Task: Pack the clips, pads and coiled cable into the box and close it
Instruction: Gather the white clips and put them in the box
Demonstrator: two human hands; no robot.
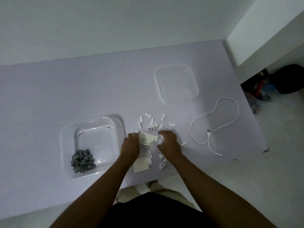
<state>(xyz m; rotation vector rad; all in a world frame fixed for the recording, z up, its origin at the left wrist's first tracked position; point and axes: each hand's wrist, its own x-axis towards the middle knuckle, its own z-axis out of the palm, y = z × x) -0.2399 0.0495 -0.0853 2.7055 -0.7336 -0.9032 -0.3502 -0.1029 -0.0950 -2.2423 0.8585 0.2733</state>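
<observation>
The left hand (130, 143) and right hand (170, 143) curl round a heap of small white plastic clips and pads (147, 139), just right of the clear square plastic box (96, 137); the thin white cable (208, 134) lies loose further right.

box (118, 129) and lid (176, 83) look like clear glossy plastic, bench (65, 89) is smooth matt lilac, grey clips (82, 160) matt plastic, cable (213, 112) smooth white rubbery stuff.
</observation>
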